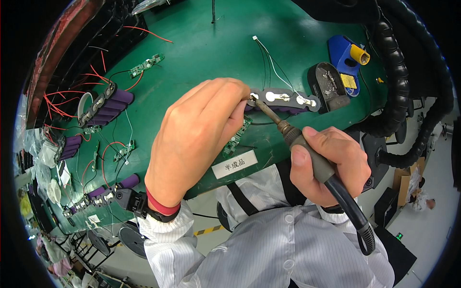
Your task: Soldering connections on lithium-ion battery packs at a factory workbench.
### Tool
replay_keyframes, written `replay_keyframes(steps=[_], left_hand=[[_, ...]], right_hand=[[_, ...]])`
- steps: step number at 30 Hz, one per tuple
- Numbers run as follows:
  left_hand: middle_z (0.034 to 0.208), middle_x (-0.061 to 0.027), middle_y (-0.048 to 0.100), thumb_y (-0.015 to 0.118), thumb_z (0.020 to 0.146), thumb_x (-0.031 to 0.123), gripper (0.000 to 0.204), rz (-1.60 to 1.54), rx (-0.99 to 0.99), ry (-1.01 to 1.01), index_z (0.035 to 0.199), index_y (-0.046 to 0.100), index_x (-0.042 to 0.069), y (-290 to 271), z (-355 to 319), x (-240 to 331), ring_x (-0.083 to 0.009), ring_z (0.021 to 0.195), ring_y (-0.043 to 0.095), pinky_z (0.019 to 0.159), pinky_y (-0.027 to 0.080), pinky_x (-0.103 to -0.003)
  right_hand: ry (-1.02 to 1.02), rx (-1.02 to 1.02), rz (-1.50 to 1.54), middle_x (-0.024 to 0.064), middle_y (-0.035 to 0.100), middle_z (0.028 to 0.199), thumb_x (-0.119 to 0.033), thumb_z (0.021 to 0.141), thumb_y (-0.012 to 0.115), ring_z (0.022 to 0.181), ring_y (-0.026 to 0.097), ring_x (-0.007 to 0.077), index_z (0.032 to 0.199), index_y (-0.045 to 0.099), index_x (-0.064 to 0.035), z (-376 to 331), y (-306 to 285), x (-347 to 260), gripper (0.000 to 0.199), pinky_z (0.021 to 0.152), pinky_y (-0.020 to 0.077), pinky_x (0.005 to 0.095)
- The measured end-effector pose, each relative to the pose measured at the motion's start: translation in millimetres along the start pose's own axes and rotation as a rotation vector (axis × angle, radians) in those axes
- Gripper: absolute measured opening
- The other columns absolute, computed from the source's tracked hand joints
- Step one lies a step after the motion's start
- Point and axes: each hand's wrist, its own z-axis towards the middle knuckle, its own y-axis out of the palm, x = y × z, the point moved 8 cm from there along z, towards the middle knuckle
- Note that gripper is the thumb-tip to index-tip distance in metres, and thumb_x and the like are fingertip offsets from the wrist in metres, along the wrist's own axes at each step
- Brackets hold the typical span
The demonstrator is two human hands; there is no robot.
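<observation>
My right hand (pixel 338 163) is wrapped round the handle of a soldering iron (pixel 314 161), its cord hanging down past my wrist. The iron's tip touches or nearly touches the left end of a purple battery pack (pixel 278 98) with a grey top strip and shiny metal tabs. At that same end, the fingers of my left hand (pixel 192 132) are pinched together; what they hold is hidden behind them. A green circuit board (pixel 237 139) lies partly beneath the left hand. Thin black and white wires with a small white connector (pixel 255 38) run across the green bench beyond the pack.
To the pack's right are a dark tray (pixel 318 81) with solder scraps and a blue iron stand (pixel 338 53). A thick black hose (pixel 388 72) curves down the right side. More battery packs (pixel 113 105), a circuit board (pixel 146 66) and red wires lie left. A white label card (pixel 235 164) marks the near edge.
</observation>
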Motion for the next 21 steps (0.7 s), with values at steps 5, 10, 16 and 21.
replay_keyframes(steps=[5,10,16,21], left_hand=[[0.099,-0.0061,0.075,0.072,0.087,-0.008,0.017,0.005,-0.008,-0.010,0.101,0.068,0.001,-0.9,0.7,0.9,-0.0185,0.073,0.066,0.062,0.053,-0.028],[0.098,-0.0061,0.074,0.072,0.086,-0.008,0.018,0.009,-0.011,-0.003,0.101,0.068,0.001,-0.9,1.8,0.8,-0.0185,0.071,0.065,0.064,0.053,-0.029],[0.096,-0.0060,0.074,0.073,0.085,-0.009,0.019,0.011,-0.014,-0.003,0.100,0.068,0.001,-1.2,1.6,0.2,-0.0179,0.069,0.064,0.064,0.053,-0.029],[0.097,-0.0060,0.074,0.073,0.084,-0.009,0.019,0.021,-0.026,-0.003,0.100,0.068,0.001,-0.6,3.1,1.4,-0.0180,0.070,0.063,0.064,0.053,-0.029]], right_hand=[[-0.014,0.016,-0.017,0.0150,0.065,0.066,-0.003,0.085,0.079,0.050,0.063,0.0205,0.095,0.060,0.0106,3.5,-0.4,-4.0,0.025,0.050,0.0506,0.0314],[-0.032,0.035,-0.028,0.0137,0.062,0.060,-0.002,0.083,0.080,0.047,0.062,0.0213,0.094,0.061,0.0108,4.7,0.1,-4.1,0.025,0.049,0.0498,0.0312],[-0.050,0.039,-0.026,0.0141,0.063,0.061,-0.002,0.082,0.080,0.047,0.062,0.0219,0.094,0.061,0.0109,4.7,0.6,-5.0,0.025,0.048,0.0496,0.0314],[-0.053,0.036,-0.028,0.0148,0.064,0.061,-0.002,0.083,0.080,0.047,0.062,0.0219,0.094,0.062,0.0113,3.6,0.0,-3.6,0.025,0.048,0.0495,0.0312]])
